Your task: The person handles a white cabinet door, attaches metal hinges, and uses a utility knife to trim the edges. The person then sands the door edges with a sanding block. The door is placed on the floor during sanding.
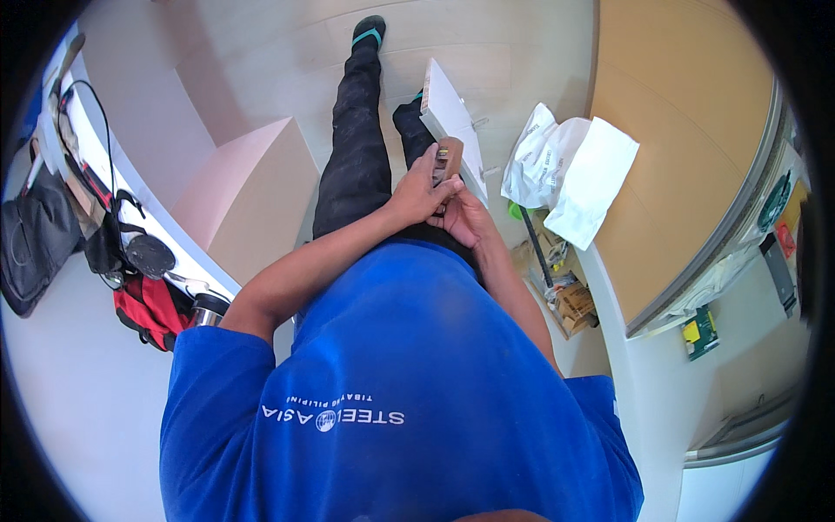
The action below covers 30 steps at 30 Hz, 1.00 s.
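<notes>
In front of my waist, my left hand (420,189) is closed round a small brown wooden-looking tool (450,155) with a yellow-green spot on its side. Its exact kind is hard to make out. My right hand (467,219) is just below, fingers curled and gripping the tool's lower end, close to the left fingertips. Directly beyond the tool stands a white panel (452,117) with a brown raw edge, tilted beside my lower leg. Small metal pieces stick out from its right face.
Left stands a pale cabinet side (252,183); further left are a black bag (39,239), a red bag (150,311) and a metal bottle (207,310). At right lie a white plastic sack (557,165), a box of scraps (574,304) and a tan wooden surface (678,148).
</notes>
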Each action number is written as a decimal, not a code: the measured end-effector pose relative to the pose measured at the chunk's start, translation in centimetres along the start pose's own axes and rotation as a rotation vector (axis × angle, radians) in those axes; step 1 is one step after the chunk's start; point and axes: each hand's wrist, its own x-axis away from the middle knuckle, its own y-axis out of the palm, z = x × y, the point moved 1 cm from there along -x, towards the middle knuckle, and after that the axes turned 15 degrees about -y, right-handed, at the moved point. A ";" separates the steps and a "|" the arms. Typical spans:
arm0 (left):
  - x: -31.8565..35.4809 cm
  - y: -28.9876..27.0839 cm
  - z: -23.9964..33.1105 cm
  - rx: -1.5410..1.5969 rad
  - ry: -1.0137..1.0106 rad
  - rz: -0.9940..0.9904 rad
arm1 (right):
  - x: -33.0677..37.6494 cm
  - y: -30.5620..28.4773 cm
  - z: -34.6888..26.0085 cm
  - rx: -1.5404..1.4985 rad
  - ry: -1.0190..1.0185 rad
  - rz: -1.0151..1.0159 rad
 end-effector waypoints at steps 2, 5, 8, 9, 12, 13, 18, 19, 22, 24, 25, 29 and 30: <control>0.6 -1.4 0.7 0.085 -0.029 -0.051 | -0.8 -0.5 0.1 0.032 0.072 -0.053; 0.1 -3.7 0.1 0.141 -0.113 -0.084 | -1.1 2.4 -1.3 0.121 0.144 -0.011; -0.7 -6.2 -0.2 0.227 -0.238 -0.050 | -3.0 0.8 -1.2 0.553 0.049 0.148; -1.4 -7.2 -0.1 0.278 -0.288 -0.061 | -3.8 0.1 -1.2 0.785 -0.142 0.206; -5.5 -9.3 -0.7 0.560 -0.422 -0.135 | -6.2 -1.3 -1.4 1.428 -0.582 0.373; -7.1 -9.7 -0.8 0.687 -0.474 -0.187 | -7.5 -2.0 -1.3 1.524 -0.678 0.355; -12.1 -10.4 -0.8 0.950 -0.617 -0.356 | -11.1 -3.5 -1.0 1.779 -0.584 0.335; -12.5 -10.5 -0.7 0.930 -0.620 -0.374 | -11.5 -3.6 -0.8 1.798 -0.527 0.340; -14.1 -10.1 -0.1 0.610 -0.554 -0.260 | -12.9 -4.8 -1.1 1.754 -0.424 0.308; -14.8 -9.7 0.5 0.338 -0.480 -0.152 | -13.7 -4.9 -0.6 1.790 -0.421 0.313; -14.8 -9.4 1.5 0.192 -0.431 -0.080 | -14.2 -5.0 -0.6 1.811 -0.421 0.315; -16.5 -7.4 2.3 -0.010 -0.333 0.022 | -16.0 -5.8 -0.5 1.793 -0.417 0.312; -16.9 -7.0 2.3 -0.053 -0.333 0.024 | -16.4 -6.0 -0.3 1.818 -0.421 0.314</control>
